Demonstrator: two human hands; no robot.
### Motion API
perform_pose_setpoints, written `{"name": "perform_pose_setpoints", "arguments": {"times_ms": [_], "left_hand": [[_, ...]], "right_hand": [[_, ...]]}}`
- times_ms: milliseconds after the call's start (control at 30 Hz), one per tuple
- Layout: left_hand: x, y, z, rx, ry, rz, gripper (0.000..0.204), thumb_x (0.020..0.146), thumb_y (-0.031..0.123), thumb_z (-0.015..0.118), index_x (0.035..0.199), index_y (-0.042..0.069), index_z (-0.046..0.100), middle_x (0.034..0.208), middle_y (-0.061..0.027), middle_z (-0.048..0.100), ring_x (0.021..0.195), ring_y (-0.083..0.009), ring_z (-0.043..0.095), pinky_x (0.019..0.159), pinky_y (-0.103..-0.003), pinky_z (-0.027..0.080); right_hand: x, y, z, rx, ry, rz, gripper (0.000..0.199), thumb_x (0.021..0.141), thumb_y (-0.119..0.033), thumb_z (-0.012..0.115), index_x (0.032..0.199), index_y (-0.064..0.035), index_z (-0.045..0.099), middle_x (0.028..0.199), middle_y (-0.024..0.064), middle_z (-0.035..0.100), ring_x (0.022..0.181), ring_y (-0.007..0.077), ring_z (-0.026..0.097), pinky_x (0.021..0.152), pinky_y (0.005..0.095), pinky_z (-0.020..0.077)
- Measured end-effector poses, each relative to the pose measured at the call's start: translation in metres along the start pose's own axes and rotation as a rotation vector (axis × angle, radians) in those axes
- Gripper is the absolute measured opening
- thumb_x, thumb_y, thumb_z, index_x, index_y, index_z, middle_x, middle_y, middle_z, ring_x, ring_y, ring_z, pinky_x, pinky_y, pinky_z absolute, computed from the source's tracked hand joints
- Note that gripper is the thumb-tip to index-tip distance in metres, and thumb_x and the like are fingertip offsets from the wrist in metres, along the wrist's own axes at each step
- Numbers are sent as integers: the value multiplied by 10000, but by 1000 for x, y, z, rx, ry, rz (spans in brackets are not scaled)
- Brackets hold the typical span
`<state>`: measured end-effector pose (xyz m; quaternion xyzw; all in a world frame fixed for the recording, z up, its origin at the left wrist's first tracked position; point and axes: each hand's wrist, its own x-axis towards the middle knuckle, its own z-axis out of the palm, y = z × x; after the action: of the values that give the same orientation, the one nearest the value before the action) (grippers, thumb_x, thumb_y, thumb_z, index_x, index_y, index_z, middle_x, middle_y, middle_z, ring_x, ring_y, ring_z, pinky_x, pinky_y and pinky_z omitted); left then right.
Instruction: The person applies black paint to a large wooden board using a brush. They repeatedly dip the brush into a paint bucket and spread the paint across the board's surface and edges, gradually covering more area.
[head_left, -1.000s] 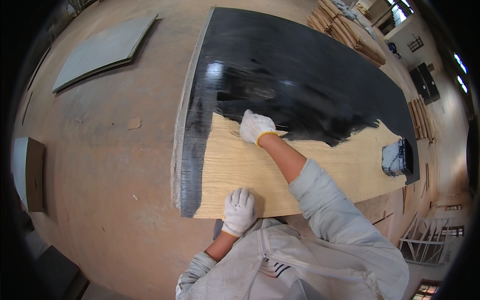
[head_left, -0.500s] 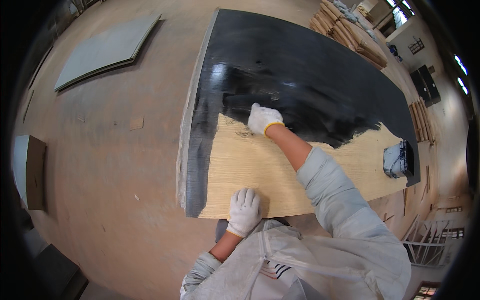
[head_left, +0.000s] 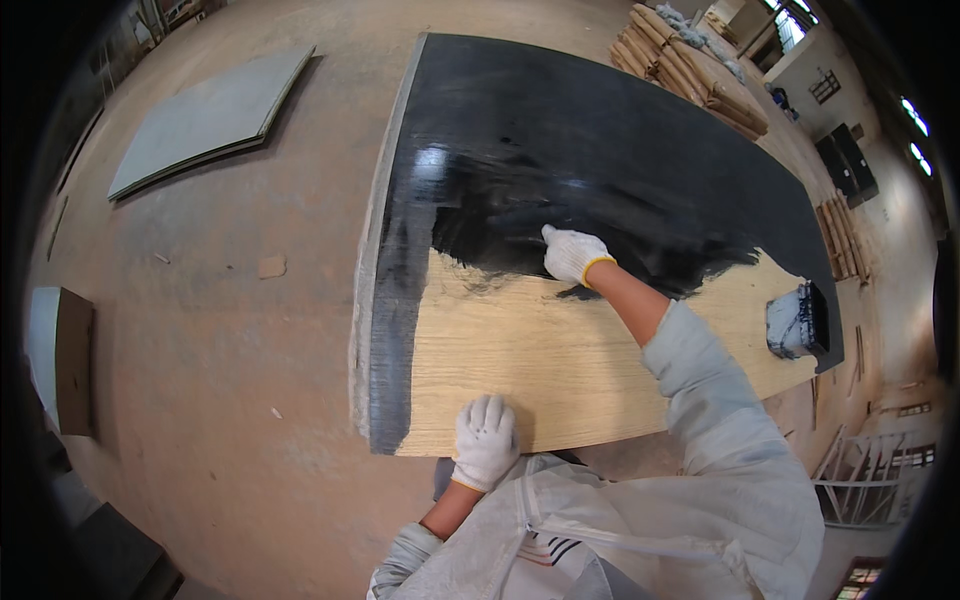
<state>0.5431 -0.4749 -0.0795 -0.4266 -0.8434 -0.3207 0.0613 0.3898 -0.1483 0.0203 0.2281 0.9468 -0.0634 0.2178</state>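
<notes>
The right hand (head_left: 572, 255), in a white glove with a yellow cuff, has its grip curled shut over something pressed flat to the board; what it holds is hidden under the fingers, so I cannot tell whether it is a brush or a pad; it sits right at the ragged line where wet black coating meets bare wood, which fits a hand working that boundary. The left hand (head_left: 485, 440), also gloved, lies open and flat with fingers spread on the near edge of the board at about 6 o'clock, holding nothing; it reads as a brace, taking the weight of the lean while the other arm reaches out.

The large wooden board (head_left: 520, 370) lies flat on the floor (head_left: 220, 400); its far half, from 10 to 2 o'clock, is glossy black, a black strip runs down its 9 o'clock edge to the near corner, and the pale grain stays bare from the centre toward 4 o'clock. A black paint tray (head_left: 800, 320) rests on the bare wood near the 3 o'clock edge, within reach of the right arm.

Toward 9 o'clock the floor is open beside the board's rough edge; a grey panel (head_left: 215, 115) lies well apart at 10 o'clock; stacked timber (head_left: 690, 75) sits beyond the far corner at 1 o'clock, and a metal frame (head_left: 865, 480) crowds the 4 o'clock side.
</notes>
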Motion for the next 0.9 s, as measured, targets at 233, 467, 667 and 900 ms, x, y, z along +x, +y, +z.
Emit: {"name": "perform_pose_setpoints", "arguments": {"times_ms": [233,467,667,900], "left_hand": [[1,3,1,-8,-8,13,373,748,114,732,1109,62,656,1252,-134,642,1213,-351,619,1009,-517,489],[4,1,3,-15,-19,22,385,729,133,747,1099,68,661,1250,-136,648,1209,-353,624,997,-521,499],[-5,-4,6,2,-26,17,380,740,162,748,1096,58,664,1255,-150,643,1210,-357,617,1019,-526,491],[2,-2,6,-24,-57,23,403,701,172,758,1081,66,675,1241,-136,640,1192,-351,626,1017,-519,495]], "right_hand": [[22,21,-5,60,51,105,458,955,-145,503,1352,2,676,1324,297,721,1275,441,693,1091,522,533],[74,64,-23,100,144,172,430,976,-169,504,1327,-27,707,1366,268,715,1311,431,673,1099,513,540],[82,-2,-32,-18,49,-98,481,975,-164,495,1405,-21,654,1435,274,673,1344,445,648,1130,521,515],[141,12,-53,-12,121,6,428,1009,-174,524,1392,-17,634,1379,270,708,1303,452,675,1055,527,565]]}}
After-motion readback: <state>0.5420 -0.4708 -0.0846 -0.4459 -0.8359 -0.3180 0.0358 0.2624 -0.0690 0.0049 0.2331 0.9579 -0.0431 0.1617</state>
